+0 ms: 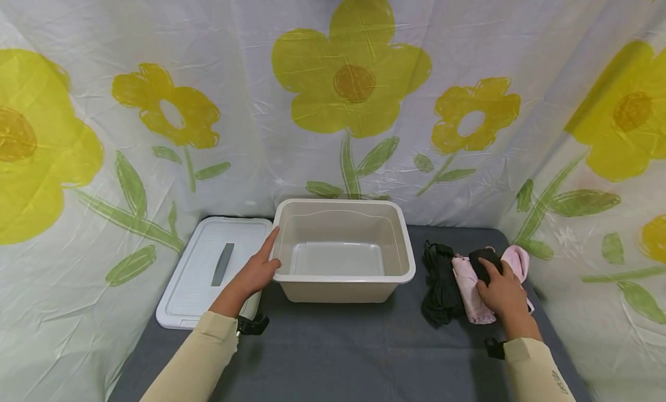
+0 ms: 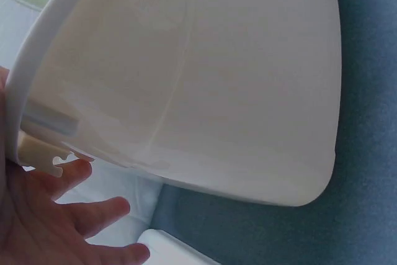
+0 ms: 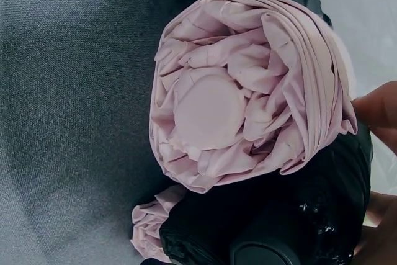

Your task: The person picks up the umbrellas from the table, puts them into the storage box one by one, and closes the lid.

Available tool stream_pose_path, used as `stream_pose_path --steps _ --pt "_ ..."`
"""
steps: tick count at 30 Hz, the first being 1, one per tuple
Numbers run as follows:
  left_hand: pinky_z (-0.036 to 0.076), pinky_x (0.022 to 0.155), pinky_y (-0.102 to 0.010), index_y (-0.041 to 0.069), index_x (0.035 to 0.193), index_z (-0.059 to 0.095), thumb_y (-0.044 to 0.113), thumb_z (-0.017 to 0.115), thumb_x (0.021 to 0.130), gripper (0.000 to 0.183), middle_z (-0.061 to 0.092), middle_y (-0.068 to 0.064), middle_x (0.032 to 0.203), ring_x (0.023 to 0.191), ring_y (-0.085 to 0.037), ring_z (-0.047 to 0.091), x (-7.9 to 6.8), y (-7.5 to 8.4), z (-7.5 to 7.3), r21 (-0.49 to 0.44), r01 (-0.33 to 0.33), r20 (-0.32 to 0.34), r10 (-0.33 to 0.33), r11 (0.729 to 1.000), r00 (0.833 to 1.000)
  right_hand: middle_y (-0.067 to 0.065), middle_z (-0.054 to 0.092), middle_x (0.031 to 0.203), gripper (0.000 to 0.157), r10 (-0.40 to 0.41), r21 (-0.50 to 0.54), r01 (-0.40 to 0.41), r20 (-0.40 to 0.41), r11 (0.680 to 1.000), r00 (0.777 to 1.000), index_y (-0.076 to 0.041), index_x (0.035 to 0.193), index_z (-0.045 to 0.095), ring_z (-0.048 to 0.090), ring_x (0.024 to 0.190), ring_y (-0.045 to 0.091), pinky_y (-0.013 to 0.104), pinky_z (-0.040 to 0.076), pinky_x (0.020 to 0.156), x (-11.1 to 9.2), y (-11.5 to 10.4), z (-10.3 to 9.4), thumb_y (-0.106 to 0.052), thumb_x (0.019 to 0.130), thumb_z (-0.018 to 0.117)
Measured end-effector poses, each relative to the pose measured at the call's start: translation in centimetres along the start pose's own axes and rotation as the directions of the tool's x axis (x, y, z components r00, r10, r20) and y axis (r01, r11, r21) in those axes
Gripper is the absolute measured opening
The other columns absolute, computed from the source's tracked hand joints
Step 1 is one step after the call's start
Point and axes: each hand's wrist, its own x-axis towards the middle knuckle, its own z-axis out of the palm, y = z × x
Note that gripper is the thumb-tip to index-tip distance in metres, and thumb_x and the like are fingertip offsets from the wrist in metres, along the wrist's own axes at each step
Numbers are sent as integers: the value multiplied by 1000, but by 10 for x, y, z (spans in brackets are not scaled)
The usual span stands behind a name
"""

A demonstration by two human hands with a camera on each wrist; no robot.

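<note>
Several bundles [image 1: 442, 285] around right fingers [image 1: 491, 271], grip unclear; left fingers [image 1: 268, 245] outspread at bin rim [image 1: 340, 279], lid [image 1: 195, 275] beside

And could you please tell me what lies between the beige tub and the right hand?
The head view shows a strip of bare grey cloth, then a black bundle and a rolled pink bundle.

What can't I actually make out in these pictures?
Head view: the near part of one black folded umbrella, covered by the right hand.
Head view: part of the white lid, behind the left forearm.
Head view: the dark marking on the right sleeve, too small to read.
Left wrist view: the rest of the left hand, cut off by the left edge.
</note>
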Motion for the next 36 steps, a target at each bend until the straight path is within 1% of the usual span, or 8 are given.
stream_pose_path --steps 6,11,15,19,23,27,29,36 --pt "26 110 -59 26 157 -1 7 34 90 78 10 -19 162 145 -40 22 -1 -2 -1 -107 -8 4 8 994 1000 44 25 138 55 -55 -19 55 9 998 998 -8 143 39 37 113 68 75 37 83 5 1 -1 -15 89 46" --pt "24 110 -58 26 157 0 5 35 89 80 9 -19 162 145 -39 20 0 -2 0 -155 -2 7 3 988 1000 48 31 134 54 -101 -45 104 59 994 993 -5 139 46 41 110 68 72 42 78 11 -1 -12 -12 86 55" --pt "24 111 -57 27 157 0 5 35 89 80 6 -16 163 146 -37 18 1 -3 3 -168 -13 12 16 986 1000 43 48 126 57 -147 -75 157 129 985 981 -1 136 51 42 112 62 62 47 76 19 -5 -25 -8 80 62" --pt "24 111 -56 30 157 1 6 35 89 79 4 -10 164 147 -35 18 2 -4 6 -171 -10 17 13 985 1000 34 62 114 60 -150 -89 179 269 980 951 1 138 49 35 118 59 51 49 76 28 -12 -36 -3 78 58" --pt "24 112 -57 32 157 2 8 35 90 78 5 -7 164 147 -33 18 2 -3 8 -163 -1 15 3 987 1000 40 52 124 62 -96 -119 156 403 981 910 0 140 46 31 120 62 44 46 71 37 -19 -43 0 79 53" --pt "26 111 -56 32 157 1 9 35 90 78 6 -8 164 147 -34 20 1 -2 9 -150 -8 0 8 989 1000 50 30 136 64 -51 -135 124 450 983 891 -1 141 45 27 123 63 46 43 70 42 -20 -44 -5 78 57" --pt "27 110 -56 31 157 1 9 34 91 77 7 -9 164 146 -34 21 0 -1 9 -143 -11 -11 10 990 1000 50 26 137 63 -42 -120 105 440 987 897 -2 140 46 27 124 63 51 45 73 44 -18 -43 -10 79 60" --pt "25 113 -57 29 157 -2 11 32 93 75 7 -8 164 147 -34 19 -1 -1 11 -126 -26 -45 21 992 999 46 37 132 61 -37 -90 73 347 993 937 -4 136 49 36 118 62 60 47 76 45 -5 -36 -23 81 67"
